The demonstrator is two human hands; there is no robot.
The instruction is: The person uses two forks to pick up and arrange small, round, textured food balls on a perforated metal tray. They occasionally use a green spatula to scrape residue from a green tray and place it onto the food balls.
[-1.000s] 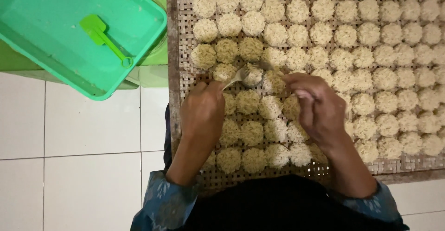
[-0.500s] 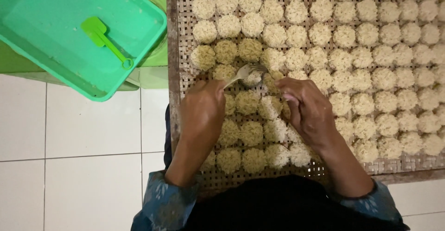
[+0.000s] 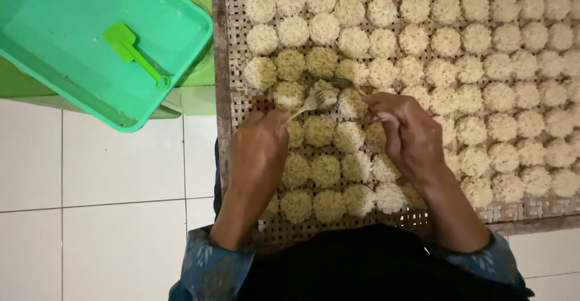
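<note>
Left hand is closed round a fork poking a noodle nest, right hand pinching a second fork, so nests sit in neat rows on the woven tray.

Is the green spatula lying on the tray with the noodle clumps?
No, the green spatula lies inside the green tub, left of the woven tray.

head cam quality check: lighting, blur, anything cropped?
Head view: dim, warm, even light, no glare; soft shadow under the left hand and right hand. Fork slightly soft; noodle nests sharp enough. Woven tray cropped top and right; green tub cropped left.
</note>
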